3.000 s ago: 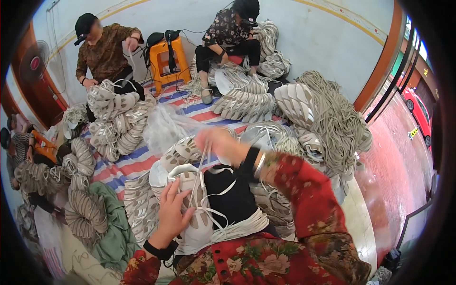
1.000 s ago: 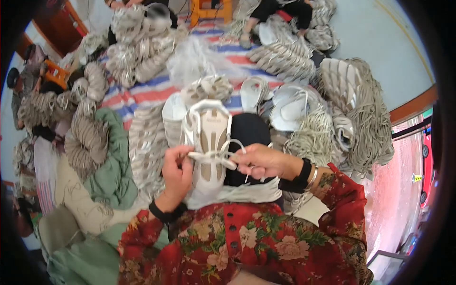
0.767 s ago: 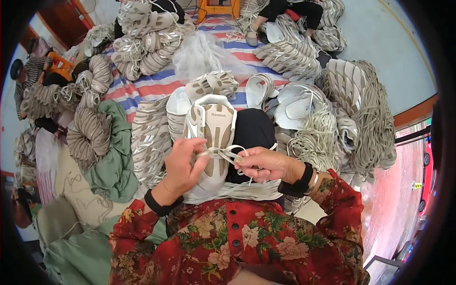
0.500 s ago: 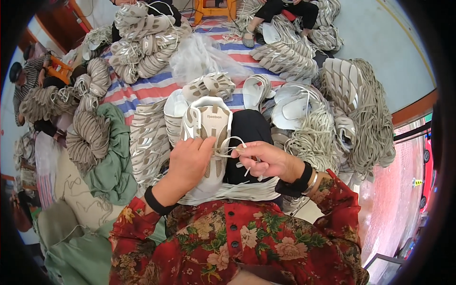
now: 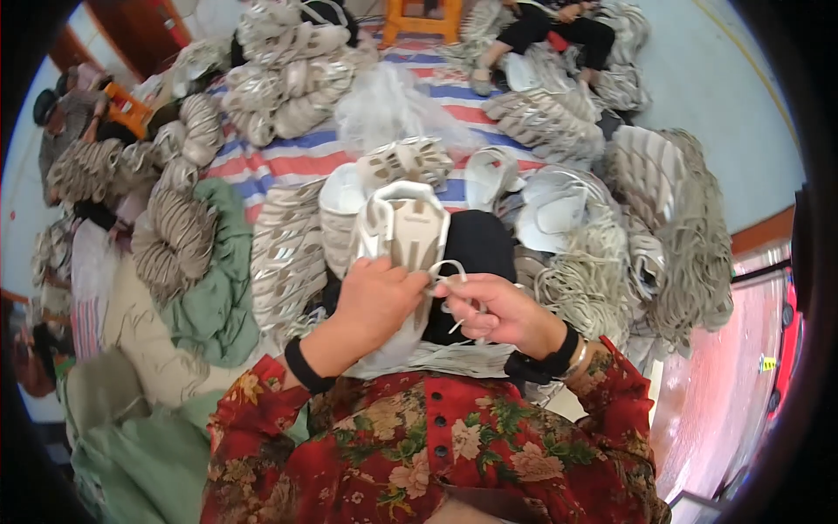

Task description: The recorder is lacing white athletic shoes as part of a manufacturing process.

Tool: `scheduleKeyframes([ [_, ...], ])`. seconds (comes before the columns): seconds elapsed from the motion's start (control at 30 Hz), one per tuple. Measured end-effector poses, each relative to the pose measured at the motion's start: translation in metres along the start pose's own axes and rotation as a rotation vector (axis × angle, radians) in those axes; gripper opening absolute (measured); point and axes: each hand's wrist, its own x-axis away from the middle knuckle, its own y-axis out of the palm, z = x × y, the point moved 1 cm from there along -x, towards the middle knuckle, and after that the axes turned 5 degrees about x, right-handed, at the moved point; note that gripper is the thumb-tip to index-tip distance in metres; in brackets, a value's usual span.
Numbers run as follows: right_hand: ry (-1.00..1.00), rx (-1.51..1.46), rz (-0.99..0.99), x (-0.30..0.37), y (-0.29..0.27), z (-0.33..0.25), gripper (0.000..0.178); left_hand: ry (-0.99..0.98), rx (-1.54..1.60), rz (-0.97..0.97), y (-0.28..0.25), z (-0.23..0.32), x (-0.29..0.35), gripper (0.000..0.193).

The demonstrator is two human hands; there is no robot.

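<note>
A beige and white shoe upper (image 5: 417, 229) rests on my lap, its tongue facing up and its toe toward me. My left hand (image 5: 381, 301) lies over the upper, with thumb and forefinger closed on a pale shoelace at its lacing. My right hand (image 5: 499, 310) pinches the same shoelace (image 5: 454, 266) just right of the upper, and a loop of it stands up between the hands. One lace end hangs below my right fingers. A bundle of white laces (image 5: 436, 359) lies across my lap.
Stacked shoe uppers (image 5: 290, 253) stand at my left. Others with a tangle of laces (image 5: 580, 284) are at my right. Clear plastic (image 5: 388, 105) lies on the striped sheet (image 5: 288, 155) ahead. Green cloth (image 5: 214, 288) is at left. Other people sit farther off, near orange stools (image 5: 422, 19).
The whole view has shifted slightly, moving the scene right and down. My hands have come closer together at the lace, and the loop between them is smaller.
</note>
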Motion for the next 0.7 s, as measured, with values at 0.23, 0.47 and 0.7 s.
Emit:
scheduleKeyframes([
  [0.23, 0.05, 0.802, 0.065, -0.013, -0.008, -0.035, 0.031, -0.072, 0.022, 0.054, -0.003, 0.001, 0.024, 0.018],
  [0.47, -0.216, 0.185, 0.142, -0.062, -0.016, -0.091, 0.025, -0.046, 0.015, 0.166, 0.004, -0.001, 0.023, 0.022],
  [0.7, -0.286, 0.517, 0.142, -0.06, 0.047, -0.099, 0.038, -0.196, 0.22, 0.387, 0.005, 0.001, 0.036, 0.041],
])
